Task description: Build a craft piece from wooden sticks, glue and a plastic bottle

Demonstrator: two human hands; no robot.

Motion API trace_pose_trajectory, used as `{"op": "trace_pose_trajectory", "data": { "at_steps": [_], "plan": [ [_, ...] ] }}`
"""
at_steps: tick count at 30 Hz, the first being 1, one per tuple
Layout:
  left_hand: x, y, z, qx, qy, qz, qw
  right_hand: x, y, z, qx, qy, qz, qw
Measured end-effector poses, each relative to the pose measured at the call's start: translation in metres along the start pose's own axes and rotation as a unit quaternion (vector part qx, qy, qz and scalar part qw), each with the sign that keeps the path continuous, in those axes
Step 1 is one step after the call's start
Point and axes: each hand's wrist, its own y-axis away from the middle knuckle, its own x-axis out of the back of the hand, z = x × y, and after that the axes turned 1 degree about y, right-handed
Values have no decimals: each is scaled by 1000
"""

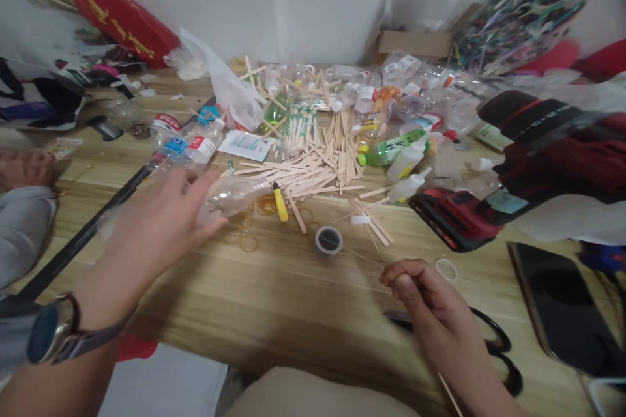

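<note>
My left hand (166,228), blurred, reaches over a clear plastic bottle (237,197) lying on its side. Its thumb is on the near side and its fingers on the far side, apparently gripping it. At the lower right my right hand (435,313) pinches a thin pale string (359,255) between thumb and fingertips. The string runs toward a small round cup (328,241) with dark contents. Black-handled scissors (506,365) lie partly hidden beneath this hand. A yellow-handled tool (280,203) and several rubber bands (249,243) lie beyond the left hand.
Wooden sticks (313,169) lie heaped mid-table, with plastic bottles (396,146) behind and right. A red-black cordless drill (538,163) stands at right, near a phone (567,306). Another person's hand (24,168) rests at left. A black bar (92,228) crosses the left side.
</note>
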Motion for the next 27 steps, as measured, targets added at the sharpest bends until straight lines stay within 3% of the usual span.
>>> {"op": "trace_pose_trajectory", "data": {
  "at_steps": [4,8,11,14,17,19,21,25,27],
  "plan": [
    [-3,4,26,-5,50,-61,997,0,-1,-2,16,20,15,1000],
    [-10,0,38,17,24,-72,997,3,-6,-10,45,37,36,998],
    [-15,-4,47,12,24,-39,999,5,-15,-19,73,58,73,993],
    [-18,-2,71,-8,40,55,998,6,-25,-23,70,74,113,988],
    [-24,7,110,-154,124,119,973,7,-33,-23,66,80,122,987],
    [-30,11,135,-250,171,69,951,6,-35,-21,71,89,122,986],
    [-37,10,151,-272,182,25,945,6,-36,-20,80,100,121,984],
    [-40,5,147,-313,199,-28,928,6,-36,-19,81,111,114,984],
    [-36,6,136,-359,250,-48,898,6,-36,-17,72,106,115,985]
  ]
}}
